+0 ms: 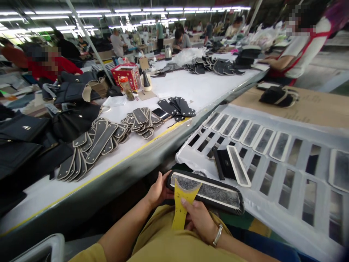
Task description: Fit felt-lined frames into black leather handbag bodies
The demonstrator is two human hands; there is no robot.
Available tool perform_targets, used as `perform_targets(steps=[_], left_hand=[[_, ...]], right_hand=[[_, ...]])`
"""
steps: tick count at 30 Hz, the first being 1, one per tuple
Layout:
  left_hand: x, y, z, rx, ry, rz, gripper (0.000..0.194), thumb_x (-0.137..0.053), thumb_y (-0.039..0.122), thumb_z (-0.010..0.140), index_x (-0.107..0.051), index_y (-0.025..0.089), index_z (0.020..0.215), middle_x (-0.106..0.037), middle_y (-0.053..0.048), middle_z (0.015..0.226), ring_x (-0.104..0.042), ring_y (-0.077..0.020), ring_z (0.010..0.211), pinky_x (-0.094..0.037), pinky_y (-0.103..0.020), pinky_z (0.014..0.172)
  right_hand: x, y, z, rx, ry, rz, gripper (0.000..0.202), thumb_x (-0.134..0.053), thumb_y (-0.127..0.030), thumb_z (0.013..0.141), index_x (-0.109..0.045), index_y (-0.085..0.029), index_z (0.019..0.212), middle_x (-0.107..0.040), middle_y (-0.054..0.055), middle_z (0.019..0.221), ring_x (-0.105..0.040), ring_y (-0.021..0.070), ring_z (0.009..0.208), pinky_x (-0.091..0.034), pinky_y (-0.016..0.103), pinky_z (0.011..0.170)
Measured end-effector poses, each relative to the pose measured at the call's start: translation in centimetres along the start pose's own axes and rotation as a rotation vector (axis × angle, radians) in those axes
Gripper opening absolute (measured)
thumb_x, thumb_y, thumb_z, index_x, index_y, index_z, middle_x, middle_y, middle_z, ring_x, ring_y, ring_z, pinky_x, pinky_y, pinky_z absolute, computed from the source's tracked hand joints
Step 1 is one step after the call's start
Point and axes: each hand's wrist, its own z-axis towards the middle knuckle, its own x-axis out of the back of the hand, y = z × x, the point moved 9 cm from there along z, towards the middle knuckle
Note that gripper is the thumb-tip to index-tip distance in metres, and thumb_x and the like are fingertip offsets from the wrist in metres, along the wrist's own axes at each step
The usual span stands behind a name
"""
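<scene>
Across my lap lies a long black bag part [218, 193] with a grey panel framed by a white border on its face. My left hand [160, 191] grips its left end, the thumb raised along the edge and the other fingers partly hidden. A yellow scraper [180, 207] with a curved, notched top edge is held in my right hand [200, 218], which wears a bracelet. The scraper's top edge overlaps the left part of the grey panel; whether it touches the panel I cannot tell.
On my right, a white slotted rack [269, 160] carries white-edged grey strips [241, 130] and a black piece [223, 162]. The white table [163, 84] bears stacked straps [102, 140], a phone [161, 114] and a red box [127, 76]. Black bags [73, 120] lie left; a co-worker [302, 54] is at right.
</scene>
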Motion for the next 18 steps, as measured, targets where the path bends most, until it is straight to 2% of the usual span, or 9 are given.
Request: perform_targets(steps=[2,4,8,10,14,16,18], left_hand=[[0.1,-0.7,-0.7,0.046,-0.073,-0.111,0.058,-0.035,0.063,0.084,-0.033,0.034,0.135,-0.051,-0.009,0.126,-0.065,-0.0226,0.085,-0.051,-0.039,0.071],[0.5,-0.8,-1.2,0.031,-0.095,-0.140,0.058,-0.048,0.050,0.084,-0.028,0.035,0.137,-0.048,-0.009,0.130,-0.066,-0.0215,0.083,-0.051,-0.036,0.070],[0.8,-0.7,-1.5,-0.004,-0.111,-0.132,0.067,-0.058,0.033,0.081,-0.023,0.033,0.139,-0.053,-0.010,0.124,-0.066,-0.0217,0.084,-0.051,-0.036,0.073],[0.9,-0.5,-1.3,-0.018,-0.103,-0.120,0.067,-0.059,0.030,0.079,-0.027,0.033,0.137,-0.052,-0.010,0.125,-0.066,-0.0208,0.081,-0.051,-0.037,0.073],[1.3,0.1,-1.0,-0.042,-0.054,-0.073,0.060,-0.060,0.025,0.074,-0.038,0.032,0.129,-0.041,-0.009,0.136,-0.065,-0.0157,0.072,-0.052,-0.036,0.069],[1.4,0.3,-0.9,-0.044,-0.016,-0.027,0.059,-0.059,0.025,0.073,-0.039,0.031,0.129,-0.040,-0.009,0.137,-0.065,-0.0148,0.069,-0.052,-0.037,0.070],[1.5,0.4,-0.9,-0.042,0.028,0.029,0.060,-0.057,0.025,0.074,-0.036,0.030,0.131,-0.046,-0.010,0.131,-0.065,-0.0162,0.070,-0.051,-0.038,0.072]], right_hand=[[0.9,-0.5,-0.6,0.063,0.024,-0.035,0.041,-0.058,-0.052,0.072,-0.061,-0.012,0.084,-0.068,0.010,0.071,-0.058,0.0166,0.046,-0.041,0.022,0.033],[1.9,-1.5,-1.2,0.129,0.063,-0.063,0.044,-0.059,-0.054,0.072,-0.062,-0.012,0.083,-0.068,0.010,0.070,-0.059,0.0185,0.049,-0.044,0.026,0.037],[3.3,-4.4,-2.5,0.302,0.172,-0.036,0.043,-0.064,-0.055,0.069,-0.064,-0.013,0.080,-0.069,0.012,0.082,-0.064,0.0271,0.074,-0.051,0.032,0.058],[3.6,-5.1,-2.6,0.316,0.208,0.031,0.042,-0.065,-0.054,0.069,-0.063,-0.015,0.083,-0.069,0.012,0.084,-0.063,0.0286,0.080,-0.051,0.035,0.067],[2.6,-5.5,-1.9,0.280,0.165,0.165,0.036,-0.062,-0.050,0.074,-0.061,-0.016,0.085,-0.066,0.008,0.074,-0.062,0.0249,0.073,-0.049,0.036,0.069],[1.7,-6.8,-1.6,0.339,0.123,0.230,0.027,-0.063,-0.042,0.074,-0.060,-0.016,0.081,-0.061,0.005,0.068,-0.058,0.0194,0.066,-0.048,0.032,0.065],[0.5,-8.8,-1.5,0.452,0.089,0.301,0.018,-0.065,-0.031,0.072,-0.058,-0.018,0.081,-0.054,0.000,0.067,-0.049,0.0123,0.057,-0.043,0.026,0.058]])
